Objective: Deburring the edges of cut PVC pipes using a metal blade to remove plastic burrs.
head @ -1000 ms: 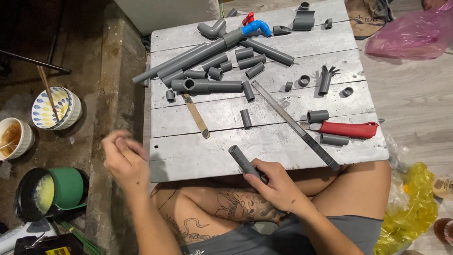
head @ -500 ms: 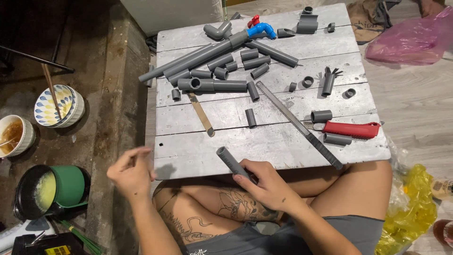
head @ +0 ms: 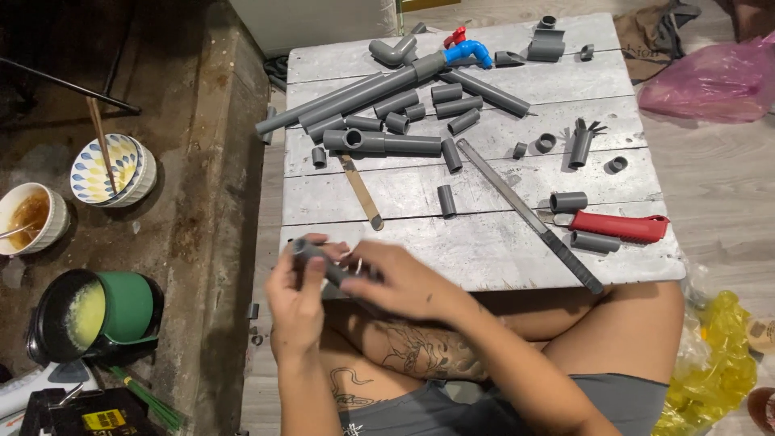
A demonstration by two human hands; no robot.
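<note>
At the far left, on the dark stained floor, a patterned bowl (head: 111, 168) with a stick in it, a bowl of brownish liquid (head: 31, 216) and a green-rimmed pot (head: 97, 313) are sitting well apart from the work. The left hand (head: 297, 305) is wrapping around the near end of a short grey pipe piece (head: 320, 262), and the right hand (head: 397, 282) is meeting it from the right, fingers closing on the pipe's other end, so both hands are together and clamped on it. The pipe is being held just off the near left corner of the white plank tabletop (head: 484, 250), above the person's crossed legs, its long axis running from upper left down to lower right between the two palms; neither hand is nearer, both are touching it. On the tabletop, grey pipes and fittings (head: 379, 97) are lying toward the far edge, a long flat file (head: 529, 214) is slanting across the middle, and a red-handled tool (head: 617, 227) is resting near the right edge. A pink bag (head: 710, 81) and a yellow bag (head: 714, 367) are lying on the floor to the right.
</note>
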